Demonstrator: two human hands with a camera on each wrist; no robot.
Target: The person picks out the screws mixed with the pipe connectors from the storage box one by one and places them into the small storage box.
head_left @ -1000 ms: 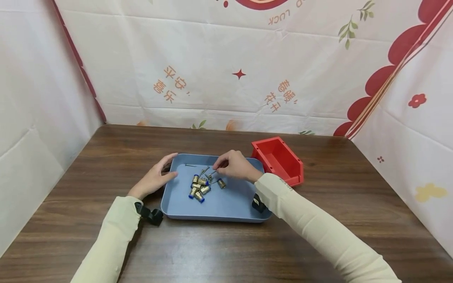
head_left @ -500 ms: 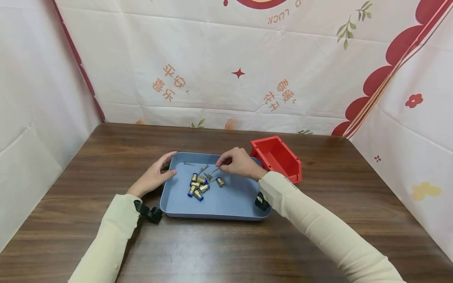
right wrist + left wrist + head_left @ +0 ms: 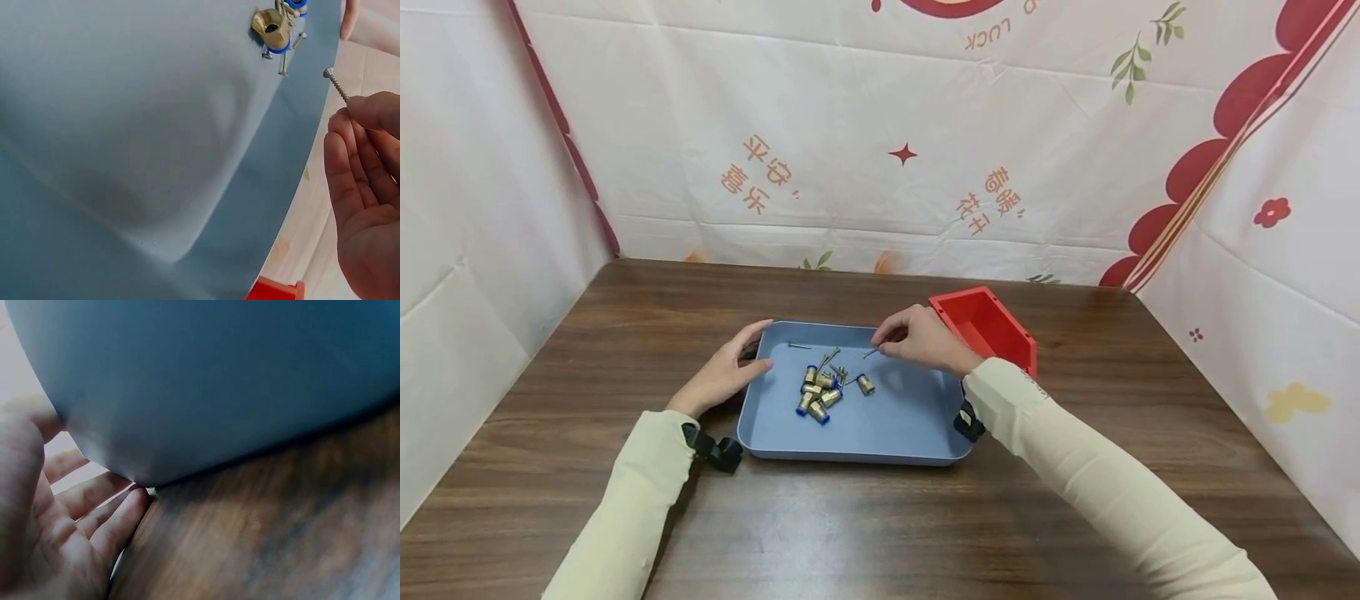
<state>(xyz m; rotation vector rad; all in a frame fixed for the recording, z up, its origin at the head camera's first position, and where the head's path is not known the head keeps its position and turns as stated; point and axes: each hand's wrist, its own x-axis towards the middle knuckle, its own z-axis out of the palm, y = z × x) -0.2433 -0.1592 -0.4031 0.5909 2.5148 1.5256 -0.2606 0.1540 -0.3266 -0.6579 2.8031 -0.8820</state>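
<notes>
My right hand pinches a small metal screw between thumb and fingertips, its flat head pointing outward, above the far right part of a blue tray. At the tray's left side, my left hand holds the edge, with the thumb over the rim and the fingers along the outer wall. Several brass fittings with blue collars lie heaped left of the tray's middle. One fitting lies apart to their right. Loose screws are scattered beside the heap, and a single screw lies near the far left corner.
A red open-front bin stands at an angle behind the tray's far right corner, partly hidden by my right hand. Tray and bin are on a brown wooden table. A printed white cloth hangs behind and at the sides.
My right hand has lifted the screw away from the pile and moved right, toward the red bin. The left hand keeps its place on the tray; the head view has shifted slightly.
</notes>
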